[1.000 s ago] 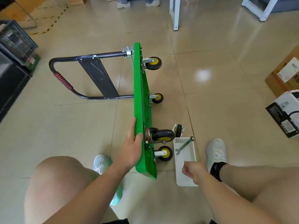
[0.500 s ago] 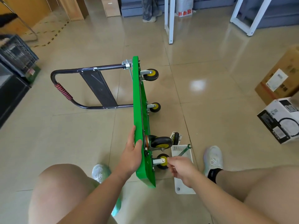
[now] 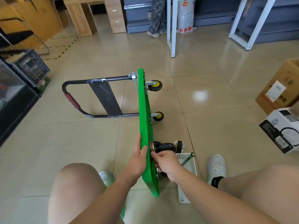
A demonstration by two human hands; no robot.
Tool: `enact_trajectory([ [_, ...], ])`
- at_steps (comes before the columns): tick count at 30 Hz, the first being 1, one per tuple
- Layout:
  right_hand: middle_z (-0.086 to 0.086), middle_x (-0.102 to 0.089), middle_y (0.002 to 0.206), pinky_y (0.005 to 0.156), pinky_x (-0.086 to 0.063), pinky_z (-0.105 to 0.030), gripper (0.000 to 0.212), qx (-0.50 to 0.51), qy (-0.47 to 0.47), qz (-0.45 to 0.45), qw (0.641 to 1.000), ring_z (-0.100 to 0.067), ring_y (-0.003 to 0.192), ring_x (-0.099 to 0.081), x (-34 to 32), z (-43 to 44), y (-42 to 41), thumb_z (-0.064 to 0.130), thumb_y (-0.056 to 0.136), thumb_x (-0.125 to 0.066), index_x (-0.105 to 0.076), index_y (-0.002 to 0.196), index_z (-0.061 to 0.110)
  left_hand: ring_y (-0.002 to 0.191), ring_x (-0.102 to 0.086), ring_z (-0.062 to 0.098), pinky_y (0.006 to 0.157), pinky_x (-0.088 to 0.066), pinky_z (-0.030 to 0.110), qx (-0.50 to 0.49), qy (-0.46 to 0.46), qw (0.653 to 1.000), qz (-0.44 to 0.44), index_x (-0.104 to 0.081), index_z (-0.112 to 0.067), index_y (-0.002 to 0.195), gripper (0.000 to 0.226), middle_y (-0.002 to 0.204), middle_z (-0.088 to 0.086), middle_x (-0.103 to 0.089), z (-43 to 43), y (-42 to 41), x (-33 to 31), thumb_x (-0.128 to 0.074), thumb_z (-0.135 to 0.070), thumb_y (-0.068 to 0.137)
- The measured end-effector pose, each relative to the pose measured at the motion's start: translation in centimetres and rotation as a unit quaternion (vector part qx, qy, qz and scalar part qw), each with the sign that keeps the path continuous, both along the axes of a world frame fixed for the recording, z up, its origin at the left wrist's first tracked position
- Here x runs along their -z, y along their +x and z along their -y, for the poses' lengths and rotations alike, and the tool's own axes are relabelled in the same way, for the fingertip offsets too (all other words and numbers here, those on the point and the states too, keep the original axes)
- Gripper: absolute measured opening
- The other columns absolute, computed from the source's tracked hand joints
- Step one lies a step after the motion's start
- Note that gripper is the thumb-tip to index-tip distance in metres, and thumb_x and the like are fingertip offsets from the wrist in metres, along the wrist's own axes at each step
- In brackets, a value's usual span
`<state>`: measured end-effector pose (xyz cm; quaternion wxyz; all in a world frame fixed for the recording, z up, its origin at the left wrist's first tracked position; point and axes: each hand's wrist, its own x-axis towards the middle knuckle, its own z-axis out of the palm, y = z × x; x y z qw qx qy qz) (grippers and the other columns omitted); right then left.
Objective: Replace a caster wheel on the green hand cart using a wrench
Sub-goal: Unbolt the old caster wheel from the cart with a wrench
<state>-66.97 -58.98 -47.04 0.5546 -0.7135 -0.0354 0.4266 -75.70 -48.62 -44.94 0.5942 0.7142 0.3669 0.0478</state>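
cart (image 3: 144,110): green, tipped up on its long edge on the tiled floor, right in front of the knees; wheels face right, black handle (image 3: 71,99) lies out to the left.
left hand (image 3: 138,160): clamps the near end of the upper edge, thumb hooked over onto the wheel side, fingers along the other face. Steadying.
right hand (image 3: 167,162): at the near caster mount, just under the black caster wheel (image 3: 165,147); fingers curled in against the underside. Pinching a nut or gripping the bracket: cannot tell, knuckles hide it.
wrench (image 3: 187,159): green, untouched, leaning in the white basket (image 3: 188,185) just beside the right hand, head poking over the far rim.
loose caster (image 3: 179,145): on the floor at the basket's far end, not mounted. Spare or removed one, can't say.
far casters (image 3: 155,85): two, mounted, yellow hubs.
step (judged): locating the fastener on the near caster by hand, wrench not yet in play.
do it well: hold the left grip firm and press down, not sideways; a deck balanced on a thin edge likely tips toward the wheels under torque. Seat the wrench fully on the nut flats before turning, or it rounds. Brace the caster body so it doesn't swivel with the nut. Loose hardware goes in the basket.
risk: fingers pinched between caster plate and deck; edge sliding on glossy tile.
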Motion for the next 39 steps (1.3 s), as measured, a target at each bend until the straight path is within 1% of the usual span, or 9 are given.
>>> enact_trajectory([
  [4,-0.003,-0.073,0.079,0.064,-0.054,-0.026,0.012,0.009,0.021,-0.035,0.999,-0.014,0.070,-0.061,0.3,0.0,0.4,0.021,0.094,-0.070,-0.078,0.091,0.012,0.088,-0.068,0.000,0.067,-0.051,0.010,-0.010,0.004,1.000,-0.008,-0.010,-0.060,0.159,0.057,0.112,-0.029,-0.063,0.2,0.1,-0.1,-0.033,-0.037,0.113],
  [9,-0.003,-0.066,0.068,0.053,-0.045,-0.025,0.023,0.046,0.021,-0.091,0.995,-0.015,0.059,-0.056,0.9,-0.1,0.5,0.031,0.092,-0.072,-0.074,0.087,0.009,0.092,-0.065,-0.014,0.077,-0.048,0.015,-0.006,0.000,1.000,0.002,-0.010,-0.063,0.156,0.055,0.123,-0.030,-0.061,0.0,0.1,0.1,-0.033,-0.039,0.112],
  [13,-0.001,-0.069,0.073,0.055,-0.047,-0.023,0.016,0.015,0.014,-0.057,0.998,-0.012,0.065,-0.058,1.2,-0.3,0.6,0.023,0.096,-0.067,-0.077,0.090,0.013,0.080,-0.066,-0.012,0.073,-0.053,0.014,-0.009,0.002,1.000,-0.002,-0.012,-0.062,0.157,0.055,0.100,-0.042,-0.063,-0.1,0.1,0.4,-0.034,-0.038,0.112],
  [17,-0.004,-0.069,0.075,0.055,-0.045,-0.026,0.020,0.033,0.018,-0.101,0.994,-0.016,0.064,-0.057,1.6,-0.4,0.7,0.030,0.092,-0.071,-0.076,0.093,0.011,0.096,-0.068,-0.005,0.087,-0.054,0.023,-0.008,-0.004,1.000,0.008,-0.010,-0.063,0.157,0.056,0.126,-0.028,-0.061,0.0,0.1,0.3,-0.033,-0.038,0.113],
  [20,-0.002,-0.072,0.075,0.058,-0.049,-0.027,0.020,0.019,0.019,-0.078,0.997,-0.014,0.065,-0.058,2.1,-0.5,0.6,0.032,0.093,-0.070,-0.079,0.091,0.014,0.097,-0.070,0.003,0.090,-0.056,0.028,-0.014,-0.005,1.000,0.006,-0.011,-0.065,0.155,0.055,0.125,-0.026,-0.063,0.1,0.1,0.2,-0.034,-0.038,0.112],
  [23,-0.011,-0.078,0.098,0.073,-0.057,-0.034,0.018,0.028,0.035,-0.127,0.991,-0.020,0.079,-0.065,2.1,-0.7,0.8,0.027,0.087,-0.075,-0.079,0.099,0.014,0.111,-0.066,0.004,0.102,-0.053,0.033,-0.015,-0.010,1.000,0.008,-0.012,-0.063,0.157,0.057,0.136,-0.021,-0.060,0.1,0.1,0.2,-0.034,-0.037,0.112],
  [25,-0.009,-0.078,0.092,0.067,-0.054,-0.032,0.027,0.047,0.034,-0.164,0.985,-0.019,0.074,-0.064,2.1,-0.7,0.7,0.034,0.084,-0.079,-0.078,0.100,0.012,0.119,-0.062,0.004,0.110,-0.049,0.036,-0.015,-0.015,1.000,0.015,-0.013,-0.061,0.158,0.057,0.143,-0.018,-0.057,0.1,0.1,0.2,-0.035,-0.035,0.113],
  [34,-0.003,-0.072,0.077,0.055,-0.051,-0.024,0.022,0.066,0.041,-0.190,0.979,-0.014,0.065,-0.060,1.9,-0.8,1.0,0.027,0.090,-0.075,-0.076,0.102,0.008,0.126,-0.060,0.010,0.115,-0.046,0.042,-0.015,-0.017,1.000,0.014,-0.013,-0.060,0.159,0.056,0.149,-0.016,-0.054,0.2,0.1,0.2,-0.035,-0.036,0.112],
  [39,-0.004,-0.065,0.075,0.061,-0.049,-0.026,0.023,0.060,0.040,-0.160,0.984,-0.014,0.063,-0.054,2.2,-1.2,1.0,0.029,0.093,-0.072,-0.076,0.096,0.006,0.117,-0.065,0.009,0.109,-0.051,0.040,-0.016,-0.019,1.000,0.012,-0.013,-0.061,0.158,0.056,0.144,-0.016,-0.058,0.2,0.1,0.2,-0.035,-0.036,0.112],
])
